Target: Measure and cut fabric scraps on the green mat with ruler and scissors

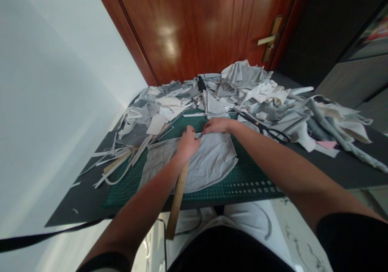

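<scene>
A light grey piece of fabric lies spread on a green cutting mat. A long wooden ruler lies across the fabric and sticks out over the table's near edge. My left hand presses down on the ruler's far end, fingers curled. My right hand is at the fabric's far edge, fingers pinched together on something thin that I cannot make out. The two hands almost touch.
A big heap of grey and white fabric scraps fills the far side of the dark table. Black scissors lie right of my right forearm. Thin strips and offcuts lie at left. A wooden door stands behind.
</scene>
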Available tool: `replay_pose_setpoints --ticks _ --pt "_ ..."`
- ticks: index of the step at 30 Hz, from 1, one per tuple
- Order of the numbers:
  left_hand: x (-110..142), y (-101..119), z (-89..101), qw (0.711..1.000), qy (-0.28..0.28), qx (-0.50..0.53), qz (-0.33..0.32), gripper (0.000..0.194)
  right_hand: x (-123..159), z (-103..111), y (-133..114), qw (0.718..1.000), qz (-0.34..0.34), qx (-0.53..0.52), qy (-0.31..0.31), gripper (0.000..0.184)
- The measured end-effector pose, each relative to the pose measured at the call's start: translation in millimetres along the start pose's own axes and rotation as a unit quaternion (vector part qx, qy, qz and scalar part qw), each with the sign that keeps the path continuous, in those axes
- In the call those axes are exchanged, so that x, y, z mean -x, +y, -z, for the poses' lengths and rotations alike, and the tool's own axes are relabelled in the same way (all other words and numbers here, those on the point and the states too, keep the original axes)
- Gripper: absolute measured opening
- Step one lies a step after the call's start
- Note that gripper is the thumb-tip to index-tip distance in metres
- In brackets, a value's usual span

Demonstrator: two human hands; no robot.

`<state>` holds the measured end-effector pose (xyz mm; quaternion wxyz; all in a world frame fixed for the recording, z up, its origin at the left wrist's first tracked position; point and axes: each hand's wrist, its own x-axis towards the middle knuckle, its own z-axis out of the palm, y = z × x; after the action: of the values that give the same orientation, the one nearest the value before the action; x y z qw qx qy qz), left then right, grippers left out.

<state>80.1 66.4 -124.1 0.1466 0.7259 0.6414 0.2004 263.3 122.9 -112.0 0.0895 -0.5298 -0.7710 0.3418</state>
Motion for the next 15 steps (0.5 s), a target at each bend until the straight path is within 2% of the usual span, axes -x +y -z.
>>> replay_pose_setpoints --ticks 2,4,6,8,11,15 --pt "-8 -2 2.5 0.998 0.004 0.061 -0.021 0.032 1 3 1 0.999 0.005 -0.022 -0.026 0.029" --pt "-17 -3 2.6 0.985 -0.007 0.171 0.010 0.033 2 5 1 0.999 0.005 -0.039 -0.032 0.028" --pt "-23 -3 -1.1 0.959 -0.032 0.277 0.057 0.035 1 6 1 0.999 -0.002 -0.049 -0.017 0.027" --pt "-26 -4 -7.8 0.939 -0.055 0.331 0.074 0.037 0 7 0 0.999 -0.014 -0.050 0.007 0.026" --pt "-27 -11 -17.7 0.934 -0.059 0.348 0.047 0.036 -3 8 -1 0.998 -0.031 -0.048 0.037 0.023" --pt "-30 -24 -23.4 0.932 -0.076 0.353 -0.040 0.030 -6 10 -1 0.997 -0.036 -0.052 0.052 0.027"
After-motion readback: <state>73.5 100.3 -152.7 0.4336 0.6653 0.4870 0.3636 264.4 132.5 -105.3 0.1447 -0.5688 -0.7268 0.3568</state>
